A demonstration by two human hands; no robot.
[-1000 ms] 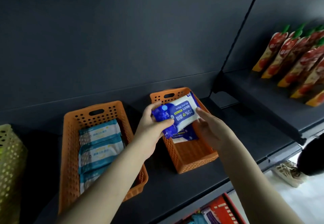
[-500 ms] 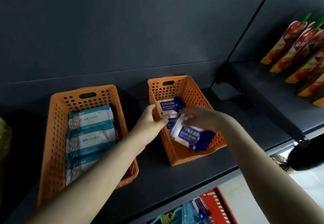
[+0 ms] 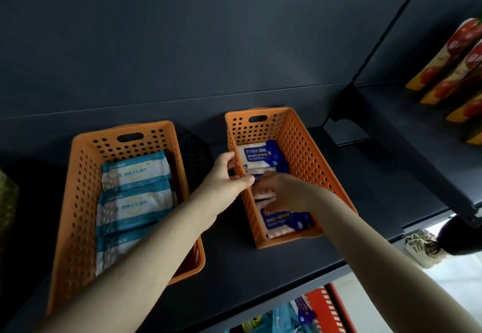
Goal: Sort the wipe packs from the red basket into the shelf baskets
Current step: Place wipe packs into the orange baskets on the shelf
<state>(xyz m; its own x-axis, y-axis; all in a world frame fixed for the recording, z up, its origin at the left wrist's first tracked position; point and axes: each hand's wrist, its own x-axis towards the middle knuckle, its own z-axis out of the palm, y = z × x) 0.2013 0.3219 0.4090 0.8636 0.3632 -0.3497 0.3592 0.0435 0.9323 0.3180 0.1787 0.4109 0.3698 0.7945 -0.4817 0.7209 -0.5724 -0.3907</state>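
Left hand (image 3: 224,178) grips orange basket (image 3: 305,150); right hand (image 3: 283,193) on blue packs (image 3: 257,154) inside, grip unclear

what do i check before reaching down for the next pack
1. Blue packs lie inside the right basket: ok.
2. Right hand out of that basket: not ok, it is down among the packs.
3. Right hand free of any pack: cannot tell, blurred.
4. Left hand holds the basket's rim: ok.
5. Teal packs apart, in the left basket: ok.
6. Red basket has packs left: ok.
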